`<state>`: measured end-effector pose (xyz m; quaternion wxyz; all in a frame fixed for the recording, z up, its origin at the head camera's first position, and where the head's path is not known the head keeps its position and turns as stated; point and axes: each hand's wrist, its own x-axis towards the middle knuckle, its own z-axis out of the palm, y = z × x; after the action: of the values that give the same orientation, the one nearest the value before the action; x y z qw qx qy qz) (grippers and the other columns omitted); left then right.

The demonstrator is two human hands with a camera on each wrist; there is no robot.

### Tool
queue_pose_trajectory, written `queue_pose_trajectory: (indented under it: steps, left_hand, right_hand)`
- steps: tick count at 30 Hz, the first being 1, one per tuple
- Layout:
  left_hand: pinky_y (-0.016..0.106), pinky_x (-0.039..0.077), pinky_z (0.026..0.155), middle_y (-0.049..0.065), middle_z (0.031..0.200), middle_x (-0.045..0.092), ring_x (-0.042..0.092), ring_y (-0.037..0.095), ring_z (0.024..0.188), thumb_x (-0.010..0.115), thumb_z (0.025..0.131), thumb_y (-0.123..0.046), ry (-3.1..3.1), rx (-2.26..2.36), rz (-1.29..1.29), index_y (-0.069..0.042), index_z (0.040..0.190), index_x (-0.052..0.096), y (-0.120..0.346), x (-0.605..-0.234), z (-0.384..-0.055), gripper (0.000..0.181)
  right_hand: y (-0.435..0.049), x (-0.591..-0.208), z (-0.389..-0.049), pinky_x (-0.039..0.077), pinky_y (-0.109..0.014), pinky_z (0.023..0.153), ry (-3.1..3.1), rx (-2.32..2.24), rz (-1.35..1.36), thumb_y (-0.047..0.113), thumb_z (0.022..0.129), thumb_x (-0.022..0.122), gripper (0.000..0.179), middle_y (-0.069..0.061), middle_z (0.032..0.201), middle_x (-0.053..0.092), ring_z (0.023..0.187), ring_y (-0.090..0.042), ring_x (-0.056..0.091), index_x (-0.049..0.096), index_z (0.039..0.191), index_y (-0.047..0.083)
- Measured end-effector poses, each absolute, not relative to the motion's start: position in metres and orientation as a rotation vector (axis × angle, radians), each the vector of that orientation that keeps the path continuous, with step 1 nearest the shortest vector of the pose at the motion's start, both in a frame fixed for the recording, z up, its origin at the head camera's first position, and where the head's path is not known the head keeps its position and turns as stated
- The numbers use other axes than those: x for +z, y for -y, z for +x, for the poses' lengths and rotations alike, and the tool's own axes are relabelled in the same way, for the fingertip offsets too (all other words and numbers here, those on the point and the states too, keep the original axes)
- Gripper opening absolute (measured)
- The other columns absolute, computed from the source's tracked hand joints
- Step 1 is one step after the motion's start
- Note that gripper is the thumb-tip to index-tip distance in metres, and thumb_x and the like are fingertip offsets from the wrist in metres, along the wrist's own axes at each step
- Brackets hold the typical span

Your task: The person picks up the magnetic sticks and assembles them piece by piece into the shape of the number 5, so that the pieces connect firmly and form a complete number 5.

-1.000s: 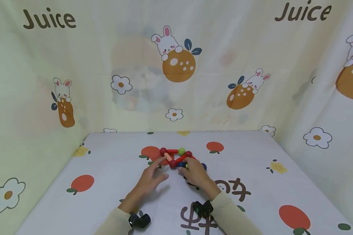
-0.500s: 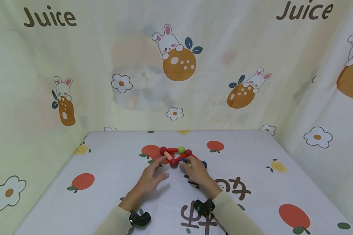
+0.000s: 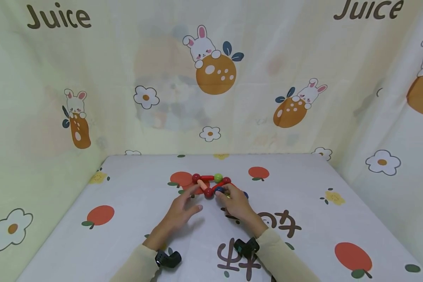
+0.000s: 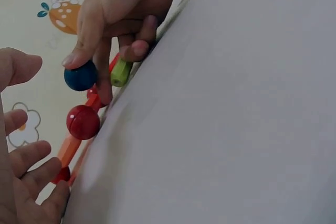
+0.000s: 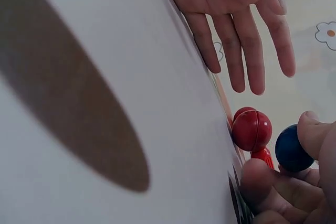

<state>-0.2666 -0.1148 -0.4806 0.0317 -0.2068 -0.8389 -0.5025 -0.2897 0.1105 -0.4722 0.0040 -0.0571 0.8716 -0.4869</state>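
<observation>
My right hand (image 3: 237,204) pinches a blue ball (image 4: 80,77) between thumb and fingers; in the left wrist view the ball sits above the table surface. Under that hand's curled fingers lies a green stick (image 4: 121,73), partly hidden. Close by is a frame of red sticks and balls: a front red ball (image 3: 208,192), a peach-orange stick (image 3: 202,185), a back-left red ball (image 3: 196,178), a light green ball (image 3: 218,178) and another red ball (image 3: 226,180). My left hand (image 3: 179,208) has relaxed, spread fingers beside the orange stick and grips nothing.
A second blue ball (image 3: 246,195) shows just behind the right hand. The white tablecloth (image 3: 134,196) carries printed fruit and lettering. A patterned curtain (image 3: 169,129) stands behind the table and at both sides.
The right hand has raised the blue ball slightly and brought it closer to the front red ball. My left hand holds its place; the head view has tilted a little.
</observation>
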Motion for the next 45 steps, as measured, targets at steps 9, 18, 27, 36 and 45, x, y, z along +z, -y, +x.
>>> queue_pose_trajectory:
  steps: [9, 18, 27, 36, 45]
  left_hand:
    - [0.054, 0.036, 0.113, 0.006, 0.157, 0.045, 0.041, 0.029, 0.145, 0.068, 0.096, -0.015, 2.496, -1.695, -0.633, -0.016, 0.155, 0.04, 0.117, -0.477, -0.27, 0.065]
    - [0.054, 0.036, 0.113, 0.012, 0.156, 0.045, 0.044, 0.031, 0.143, 0.065, 0.097, -0.011, 2.464, -1.743, -0.665, -0.012, 0.155, 0.039, 0.121, -0.483, -0.268, 0.064]
    - [0.056, 0.036, 0.112, 0.014, 0.157, 0.044, 0.044, 0.034, 0.142, 0.065, 0.096, -0.01, 2.454, -1.734, -0.705, -0.011, 0.155, 0.039, 0.12, -0.479, -0.263, 0.065]
    - [0.056, 0.036, 0.113, 0.01, 0.156, 0.045, 0.042, 0.033, 0.144, 0.067, 0.094, -0.013, 2.519, -1.68, -0.786, -0.01, 0.154, 0.041, 0.117, -0.476, -0.261, 0.065]
    - [0.062, 0.034, 0.112, 0.003, 0.157, 0.043, 0.038, 0.034, 0.145, 0.069, 0.095, -0.028, 2.706, -1.4, -0.804, -0.022, 0.156, 0.039, 0.123, -0.48, -0.276, 0.068]
  right_hand:
    - [-0.114, -0.463, -0.284, 0.048, -0.03, 0.054, -2.686, -1.58, -0.188, 0.03, 0.099, 0.067, 0.039, -0.011, 0.108, 0.069, 0.052, -0.022, 0.062, 0.057, 0.131, 0.01]
    - [-0.117, -0.459, -0.276, 0.052, -0.032, 0.058, -2.631, -1.617, -0.227, 0.024, 0.094, 0.074, 0.031, -0.004, 0.09, 0.071, 0.055, -0.022, 0.06, 0.062, 0.119, 0.011]
    - [-0.128, -0.451, -0.266, 0.056, -0.032, 0.062, -2.672, -1.564, -0.245, 0.021, 0.088, 0.081, 0.035, -0.008, 0.104, 0.072, 0.066, -0.02, 0.066, 0.066, 0.117, 0.009]
    - [-0.139, -0.452, -0.269, 0.051, -0.032, 0.063, -2.721, -1.422, -0.387, 0.024, 0.083, 0.085, 0.031, 0.0, 0.097, 0.069, 0.08, -0.02, 0.057, 0.07, 0.109, 0.016]
    - [-0.148, -0.454, -0.268, 0.051, -0.035, 0.068, -2.621, -1.329, -0.532, 0.024, 0.08, 0.087, 0.03, 0.0, 0.093, 0.065, 0.086, -0.023, 0.055, 0.07, 0.105, 0.018]
